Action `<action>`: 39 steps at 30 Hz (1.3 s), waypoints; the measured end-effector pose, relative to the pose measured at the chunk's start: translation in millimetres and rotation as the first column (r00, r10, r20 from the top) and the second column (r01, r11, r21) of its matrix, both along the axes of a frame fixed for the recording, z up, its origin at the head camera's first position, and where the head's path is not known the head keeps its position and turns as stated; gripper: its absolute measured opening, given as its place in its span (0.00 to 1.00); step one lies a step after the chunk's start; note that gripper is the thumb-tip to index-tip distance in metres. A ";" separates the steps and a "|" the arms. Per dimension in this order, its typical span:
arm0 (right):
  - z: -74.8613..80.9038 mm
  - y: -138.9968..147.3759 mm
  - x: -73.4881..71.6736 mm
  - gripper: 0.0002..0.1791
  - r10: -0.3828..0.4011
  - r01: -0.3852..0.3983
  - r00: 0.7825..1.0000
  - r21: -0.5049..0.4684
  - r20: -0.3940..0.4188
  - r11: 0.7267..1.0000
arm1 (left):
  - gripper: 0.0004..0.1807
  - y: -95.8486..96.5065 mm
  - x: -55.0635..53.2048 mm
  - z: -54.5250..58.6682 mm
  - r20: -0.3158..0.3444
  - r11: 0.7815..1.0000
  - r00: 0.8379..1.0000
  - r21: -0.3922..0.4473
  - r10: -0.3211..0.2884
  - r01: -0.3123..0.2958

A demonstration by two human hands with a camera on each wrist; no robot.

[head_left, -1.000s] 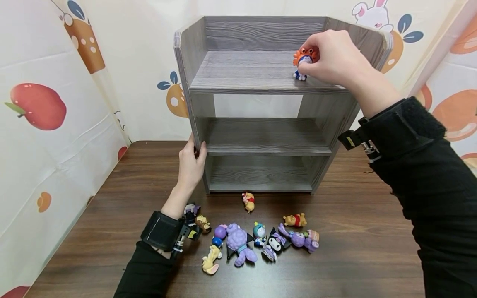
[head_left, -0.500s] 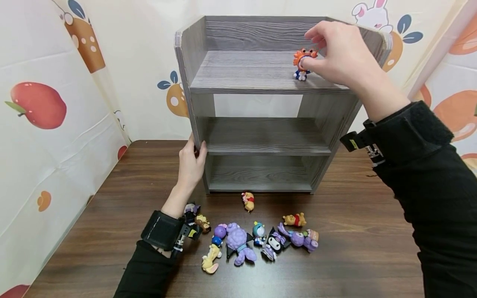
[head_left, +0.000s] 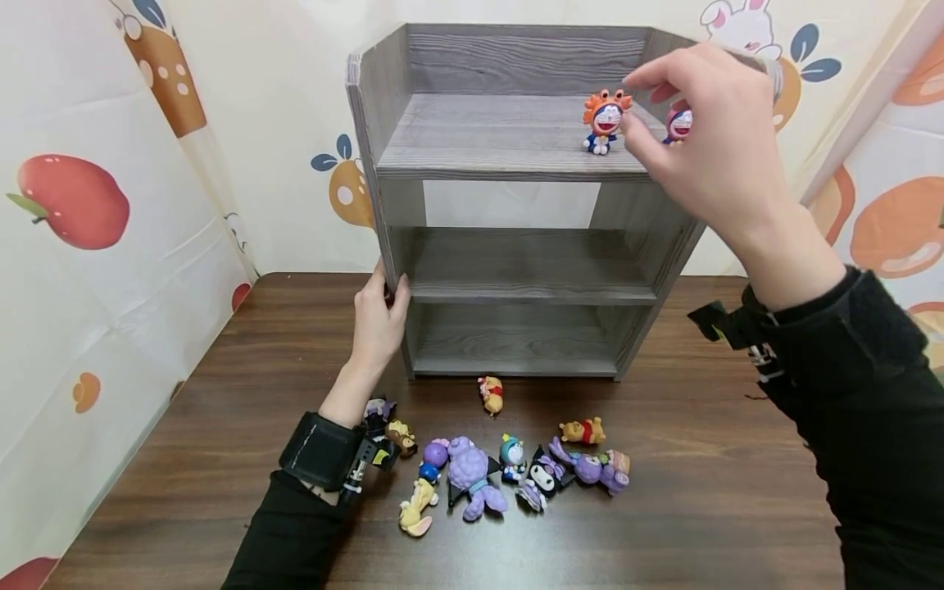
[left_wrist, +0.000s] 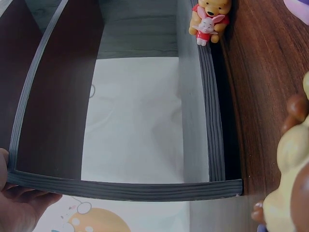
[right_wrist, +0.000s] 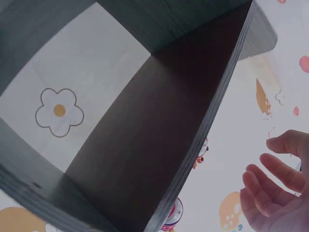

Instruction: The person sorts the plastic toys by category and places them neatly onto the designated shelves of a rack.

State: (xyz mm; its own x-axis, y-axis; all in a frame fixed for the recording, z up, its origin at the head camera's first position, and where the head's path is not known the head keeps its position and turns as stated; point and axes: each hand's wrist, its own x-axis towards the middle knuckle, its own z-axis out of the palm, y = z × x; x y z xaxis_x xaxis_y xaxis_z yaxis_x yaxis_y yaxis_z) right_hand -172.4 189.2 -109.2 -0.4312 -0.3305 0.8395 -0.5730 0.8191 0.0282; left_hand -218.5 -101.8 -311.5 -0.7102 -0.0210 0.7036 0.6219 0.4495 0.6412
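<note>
A grey wood-grain shelf stands on the table. My left hand grips its left side panel, thumb in front and fingers behind. On the top board sits a figurine in an orange crab hat, upright near the front. Just right of it, my right hand hovers with thumb and fingers apart, holding nothing. Another blue-and-white figurine with a pink-purple edge shows partly behind that hand. In the right wrist view, my right hand has loosely bent fingers around bare air.
Several figurines lie on the table before the shelf: a bear with a pink piglet, a bear in red, a large purple one, a yellow long-eared one and a black-hooded one. A printed cloth hangs behind.
My right hand has let go of the crab-hat figurine and drawn back to the right, uncovering a second figurine. The left hand keeps its grip on the shelf.
</note>
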 end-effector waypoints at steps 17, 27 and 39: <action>-80.2 35.4 5.6 0.19 -0.068 -0.005 0.986 -0.431 -0.154 0.902 | 0.19 0.0 0.3 -0.7 0.003 1.000 1.000 0.009 -0.005 0.005; -140.5 45.1 -10.2 0.33 -0.042 -0.018 0.996 -0.640 -0.079 0.769 | 0.18 -0.6 -0.5 -1.3 0.002 1.000 1.000 0.014 -0.006 0.006; -180.7 45.3 -19.6 0.38 0.012 0.093 0.990 -0.712 0.140 0.696 | 0.17 0.7 0.5 0.0 0.003 1.000 1.000 0.020 0.003 -0.003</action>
State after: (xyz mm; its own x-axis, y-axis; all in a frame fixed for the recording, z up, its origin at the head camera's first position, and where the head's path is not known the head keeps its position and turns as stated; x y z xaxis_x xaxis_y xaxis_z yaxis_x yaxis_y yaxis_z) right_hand -192.0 234.5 -289.9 -0.5467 0.3679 0.7521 -0.4944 0.5831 -0.6446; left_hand -218.0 -101.1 -311.5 -0.7126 -0.0367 0.7006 0.6185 0.4385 0.6521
